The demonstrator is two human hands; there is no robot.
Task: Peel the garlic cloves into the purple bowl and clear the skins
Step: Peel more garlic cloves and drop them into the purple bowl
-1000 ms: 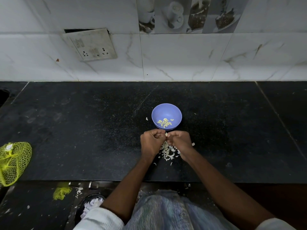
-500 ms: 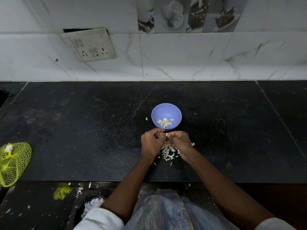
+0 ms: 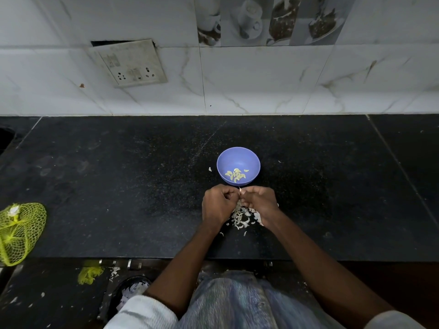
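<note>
Both hands meet knuckle to knuckle just above the bench, fingers curled in. The left hand and right hand pinch a small garlic clove between their fingertips; only a pale sliver of it shows in the gap, so how much skin is left on it is hard to make out. Beneath and just behind the grip lies a heap of skins, partly covered by the right wrist. Just beyond the fingertips stands the purple bowl, with peeled cloves in its bottom. Far off to the left a yellow net bag is cut off by the frame edge. Compared with a second ago, the hands and bowl have barely shifted.
</note>
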